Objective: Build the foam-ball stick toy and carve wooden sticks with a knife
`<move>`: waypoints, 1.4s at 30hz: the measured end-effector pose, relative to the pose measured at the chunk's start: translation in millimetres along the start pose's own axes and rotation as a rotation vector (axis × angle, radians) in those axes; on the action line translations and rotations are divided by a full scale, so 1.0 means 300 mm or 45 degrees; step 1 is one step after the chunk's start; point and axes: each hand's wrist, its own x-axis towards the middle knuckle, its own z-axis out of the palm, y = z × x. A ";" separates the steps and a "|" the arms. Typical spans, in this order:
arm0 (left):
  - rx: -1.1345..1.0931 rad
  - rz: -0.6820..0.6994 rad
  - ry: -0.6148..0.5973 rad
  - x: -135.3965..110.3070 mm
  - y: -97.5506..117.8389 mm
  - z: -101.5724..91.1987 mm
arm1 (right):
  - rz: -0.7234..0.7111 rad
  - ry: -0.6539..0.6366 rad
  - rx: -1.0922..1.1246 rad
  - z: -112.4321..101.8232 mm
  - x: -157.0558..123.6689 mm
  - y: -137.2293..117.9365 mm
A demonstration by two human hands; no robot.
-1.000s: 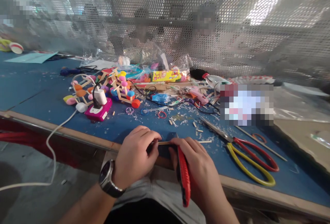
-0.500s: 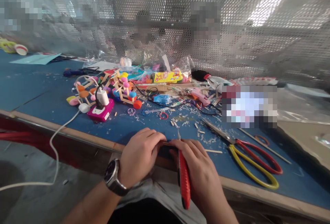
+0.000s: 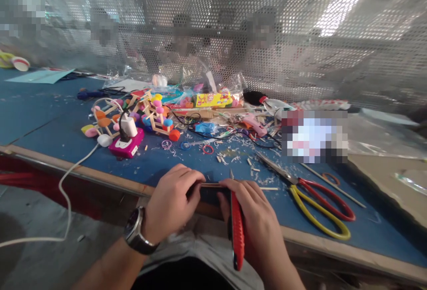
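Over the table's front edge, my left hand [image 3: 173, 199], with a watch on its wrist, is closed and pinches one end of a thin wooden stick [image 3: 211, 185]. The stick spans level between my two hands. My right hand [image 3: 256, 214] is closed around a red-handled utility knife [image 3: 237, 232], whose blade tip points up and away past the index finger. Its thumb and index finger also meet the stick's other end. A pale thin strip [image 3: 268, 188] lies on the table just beyond the right knuckles. My palms and the lower finger parts are hidden.
Red-and-yellow-handled scissors [image 3: 320, 205] lie to the right. A magenta power adapter [image 3: 126, 143] with a white cable stands left of colourful stick-and-pompom pieces [image 3: 153, 116]. Behind are a pink glue gun [image 3: 255, 125], shavings, rubber bands and plastic bags. A perforated metal screen [image 3: 207, 14] rises at the back.
My left hand has moved left, away from the right, so a longer stretch of the stick shows between them. The whole view has shifted slightly. The knife stays in my right hand.
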 end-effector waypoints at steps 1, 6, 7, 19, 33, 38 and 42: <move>-0.006 -0.006 0.000 0.000 -0.001 -0.003 | -0.004 -0.005 0.000 -0.001 0.001 -0.002; -0.024 -0.024 -0.029 -0.002 -0.004 -0.012 | -0.042 -0.040 -0.008 -0.002 0.003 -0.006; -0.029 -0.028 -0.033 -0.003 -0.006 -0.013 | -0.051 -0.044 -0.015 -0.001 0.002 -0.005; -0.052 -0.052 -0.046 -0.006 -0.012 -0.014 | -0.048 -0.030 -0.044 0.004 -0.005 0.000; -0.033 0.007 -0.010 -0.002 -0.004 -0.010 | -0.119 0.028 -0.087 0.003 -0.006 -0.005; -0.003 0.051 0.019 -0.001 0.000 -0.004 | -0.127 0.022 -0.097 0.004 -0.007 -0.006; 0.079 0.095 0.050 -0.006 0.002 0.012 | -0.121 0.005 -0.102 0.002 -0.009 -0.008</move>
